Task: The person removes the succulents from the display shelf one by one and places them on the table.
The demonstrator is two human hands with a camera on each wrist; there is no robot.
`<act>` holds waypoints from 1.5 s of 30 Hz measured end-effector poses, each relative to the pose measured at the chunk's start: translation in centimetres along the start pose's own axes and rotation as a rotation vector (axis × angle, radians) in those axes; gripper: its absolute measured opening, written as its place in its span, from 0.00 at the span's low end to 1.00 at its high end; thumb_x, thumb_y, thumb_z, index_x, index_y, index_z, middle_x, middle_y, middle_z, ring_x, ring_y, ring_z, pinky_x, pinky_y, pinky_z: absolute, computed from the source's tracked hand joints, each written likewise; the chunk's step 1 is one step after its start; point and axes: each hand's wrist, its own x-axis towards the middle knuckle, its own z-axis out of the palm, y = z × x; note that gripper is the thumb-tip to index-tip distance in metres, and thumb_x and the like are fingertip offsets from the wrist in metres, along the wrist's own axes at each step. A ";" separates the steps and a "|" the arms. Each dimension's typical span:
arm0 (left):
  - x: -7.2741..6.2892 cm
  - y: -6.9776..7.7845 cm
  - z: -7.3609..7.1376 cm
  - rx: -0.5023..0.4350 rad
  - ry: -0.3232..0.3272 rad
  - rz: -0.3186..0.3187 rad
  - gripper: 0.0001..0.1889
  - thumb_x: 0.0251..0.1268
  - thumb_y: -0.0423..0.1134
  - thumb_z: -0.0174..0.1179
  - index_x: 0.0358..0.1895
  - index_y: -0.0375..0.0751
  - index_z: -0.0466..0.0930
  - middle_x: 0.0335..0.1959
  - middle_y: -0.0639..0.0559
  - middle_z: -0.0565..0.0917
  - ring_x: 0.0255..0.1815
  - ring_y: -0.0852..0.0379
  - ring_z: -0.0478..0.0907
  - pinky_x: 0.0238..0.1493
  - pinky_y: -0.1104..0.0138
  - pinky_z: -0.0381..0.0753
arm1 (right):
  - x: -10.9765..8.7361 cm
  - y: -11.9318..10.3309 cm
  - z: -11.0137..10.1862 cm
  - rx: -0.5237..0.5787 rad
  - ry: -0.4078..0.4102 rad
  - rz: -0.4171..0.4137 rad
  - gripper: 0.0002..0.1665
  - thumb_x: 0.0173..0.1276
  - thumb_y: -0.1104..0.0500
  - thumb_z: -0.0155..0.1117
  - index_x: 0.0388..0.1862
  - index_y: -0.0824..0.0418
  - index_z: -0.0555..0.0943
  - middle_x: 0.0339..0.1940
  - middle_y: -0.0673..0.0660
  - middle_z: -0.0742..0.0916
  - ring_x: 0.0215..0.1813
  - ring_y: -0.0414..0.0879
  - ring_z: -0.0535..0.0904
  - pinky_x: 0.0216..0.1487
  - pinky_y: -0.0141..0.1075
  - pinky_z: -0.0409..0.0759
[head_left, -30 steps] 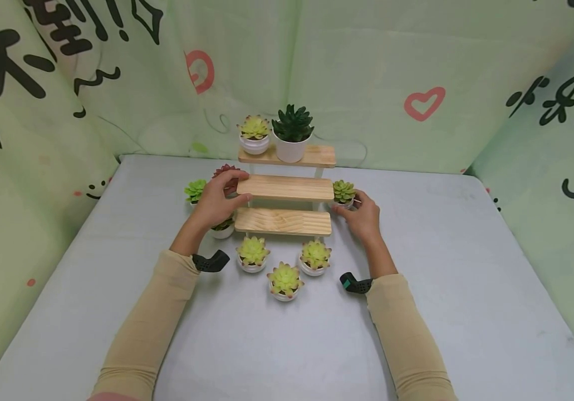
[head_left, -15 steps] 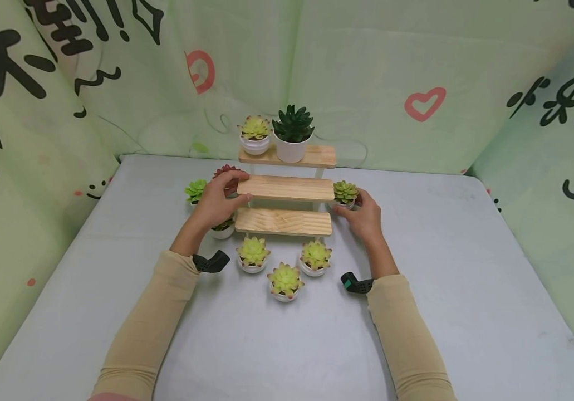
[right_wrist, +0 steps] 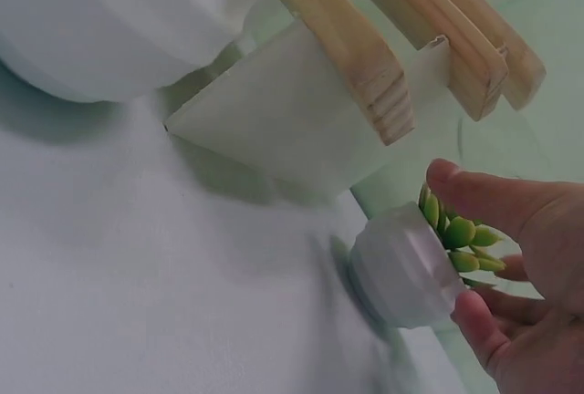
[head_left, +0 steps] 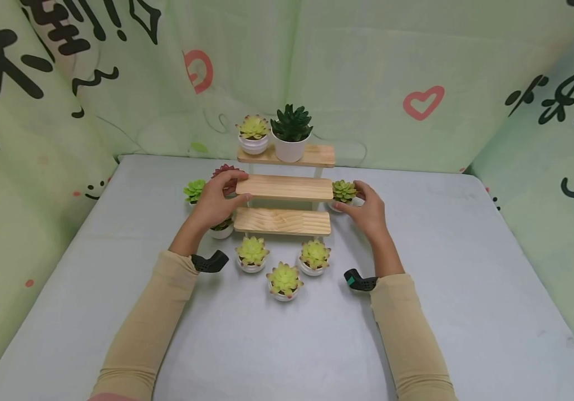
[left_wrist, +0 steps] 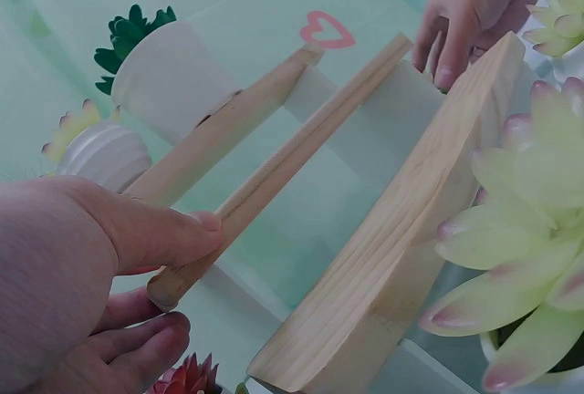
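Observation:
My left hand (head_left: 216, 200) grips the left end of the middle wooden board (head_left: 287, 187) of a three-step plant stand. In the left wrist view its thumb (left_wrist: 173, 234) lies on top of the board and the fingers are underneath. To the stand's right, a small green potted succulent (head_left: 344, 191) stands on the table. Around its leaves and rim my right hand (head_left: 369, 214) is spread loosely. The right wrist view shows the white pot (right_wrist: 406, 262) resting upright on the cloth, with the fingertips beside its rim and leaves.
On the top board (head_left: 324, 156) stand a yellow-green succulent (head_left: 253, 131) and a dark green succulent (head_left: 290, 131). Three yellow-green potted succulents (head_left: 284, 281) sit in front of the stand. Beside the left hand are a bright green succulent (head_left: 194, 190) and a red one (head_left: 225, 170).
The right hand has loosened from the green succulent's pot and shifted slightly right, its fingers wider apart. The pot stays beside the stand. The left hand keeps its grip on the board.

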 end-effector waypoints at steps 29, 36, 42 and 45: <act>0.1 0.0 0.0 0.001 -0.010 -0.004 0.24 0.64 0.38 0.64 0.62 0.41 0.72 0.64 0.43 0.74 0.69 0.46 0.69 0.71 0.59 0.71 | -0.9 -2.5 -1.6 0.097 0.068 -0.110 0.44 0.60 0.53 0.73 0.72 0.59 0.65 0.69 0.61 0.74 0.71 0.53 0.68 0.70 0.49 0.73; 0.1 0.0 0.0 0.003 -0.007 0.000 0.24 0.64 0.38 0.64 0.62 0.40 0.72 0.64 0.43 0.74 0.69 0.46 0.70 0.71 0.58 0.71 | -1.2 -3.2 -1.8 0.119 0.054 -0.137 0.44 0.60 0.51 0.73 0.72 0.59 0.65 0.68 0.60 0.75 0.70 0.53 0.69 0.70 0.48 0.73; 0.2 -0.2 0.0 0.004 -0.005 0.011 0.24 0.64 0.38 0.64 0.63 0.41 0.72 0.63 0.43 0.74 0.68 0.46 0.70 0.71 0.58 0.72 | -1.3 -4.2 -2.0 0.117 0.059 -0.170 0.43 0.60 0.53 0.73 0.72 0.58 0.66 0.68 0.60 0.75 0.70 0.52 0.69 0.70 0.48 0.73; 0.2 -0.2 0.1 0.004 -0.003 0.014 0.24 0.64 0.38 0.64 0.63 0.41 0.72 0.64 0.43 0.74 0.68 0.46 0.70 0.71 0.58 0.72 | -1.3 -4.7 -2.1 0.115 0.062 -0.192 0.43 0.60 0.54 0.73 0.72 0.59 0.65 0.67 0.61 0.76 0.70 0.53 0.69 0.70 0.48 0.73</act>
